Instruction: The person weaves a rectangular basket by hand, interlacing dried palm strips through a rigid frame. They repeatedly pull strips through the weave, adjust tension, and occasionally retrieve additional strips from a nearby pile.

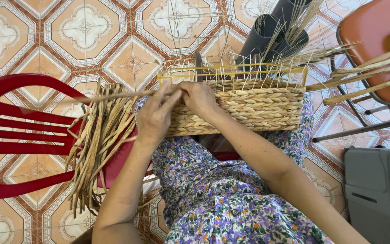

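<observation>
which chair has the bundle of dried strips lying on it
The red plastic slatted chair at left; its seat edge bears the dried straw strips. The orange chair holds scissors.

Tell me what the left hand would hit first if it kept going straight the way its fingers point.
The left hand points up and right, toward the right hand at the woven basket's top-left corner. It would probably meet the right hand's fingers first, though depth is unclear.
</observation>
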